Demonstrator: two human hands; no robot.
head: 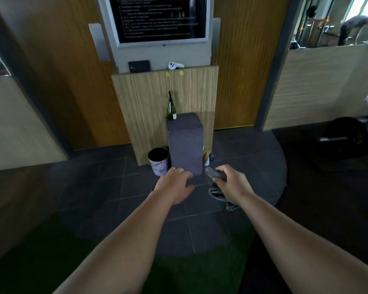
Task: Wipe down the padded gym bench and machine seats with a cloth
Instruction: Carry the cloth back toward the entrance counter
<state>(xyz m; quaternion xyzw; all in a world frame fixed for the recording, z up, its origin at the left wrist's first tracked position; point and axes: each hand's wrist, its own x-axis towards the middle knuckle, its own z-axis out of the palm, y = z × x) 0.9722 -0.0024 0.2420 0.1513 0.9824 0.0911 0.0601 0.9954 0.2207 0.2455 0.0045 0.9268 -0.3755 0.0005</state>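
we hold the cloth (218,183) bunched in our right hand (229,182); left hand (175,183) hangs loose, empty. no bench in view, so wiping awaits; next we must find one.

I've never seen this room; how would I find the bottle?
Below the wall screen stands a pale wooden panel with a tall grey block before it. The bottle stands upright on the block's back left corner, the only green glass there.
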